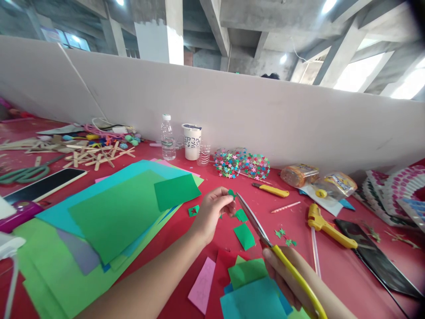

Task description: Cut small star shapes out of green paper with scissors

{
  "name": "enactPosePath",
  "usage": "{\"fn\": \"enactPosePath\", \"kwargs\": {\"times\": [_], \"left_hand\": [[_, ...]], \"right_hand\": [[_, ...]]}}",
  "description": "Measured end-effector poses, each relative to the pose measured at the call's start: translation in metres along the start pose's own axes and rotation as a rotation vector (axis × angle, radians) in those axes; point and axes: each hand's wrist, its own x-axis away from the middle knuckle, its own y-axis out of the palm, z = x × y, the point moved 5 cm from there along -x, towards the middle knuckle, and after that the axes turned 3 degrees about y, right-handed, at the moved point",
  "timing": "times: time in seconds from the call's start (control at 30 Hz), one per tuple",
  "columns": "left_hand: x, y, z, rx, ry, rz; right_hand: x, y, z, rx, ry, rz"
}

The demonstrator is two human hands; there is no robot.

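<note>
My left hand (214, 210) pinches a small piece of green paper (231, 192) between thumb and fingertips. Yellow-handled scissors (257, 219) are in my right hand (285, 270), their blade tips close beside that piece; whether they touch it I cannot tell. Beneath the hands lie green paper scraps (244, 236), one of them a square with a star-shaped hole (193, 211). Several small green paper stars (281, 233) rest to the right of the blades. Stacked coloured paper (254, 299) and a pink paper piece with drawn stars (202, 285) are nearer to me.
Large coloured sheets (116, 212) cover the left side. Along the white partition (232, 106) stand a water bottle (168, 137), a white cup (191, 141) and star-covered pieces (241, 163). A yellow utility knife (270, 189) and a yellow glue gun (328, 228) lie to the right.
</note>
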Motion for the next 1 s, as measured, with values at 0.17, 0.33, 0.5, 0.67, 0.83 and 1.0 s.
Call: {"fn": "enactPosePath", "kwargs": {"times": [0.17,0.33,0.5,0.67,0.83,1.0], "left_hand": [[0.000,0.003,0.001,-0.081,-0.007,-0.084],[0.014,0.022,-0.012,-0.301,-0.156,-0.414],[0.032,0.034,-0.030,-0.527,-0.287,-0.660],[0.037,0.037,-0.037,-0.624,-0.277,-0.675],[0.035,0.037,-0.046,-0.444,-0.354,-0.592],[0.030,0.036,-0.044,-0.284,-0.311,-0.527]], "right_hand": [[-0.005,-0.005,0.002,-0.055,-0.073,0.052],[-0.005,-0.011,-0.004,-0.139,-0.136,0.105],[0.002,-0.016,-0.015,-0.163,-0.137,0.176],[-0.002,-0.015,-0.011,-0.218,-0.084,0.199],[-0.003,-0.019,-0.009,-0.291,-0.145,0.275],[0.003,-0.022,-0.010,-0.307,-0.138,0.339]]}}
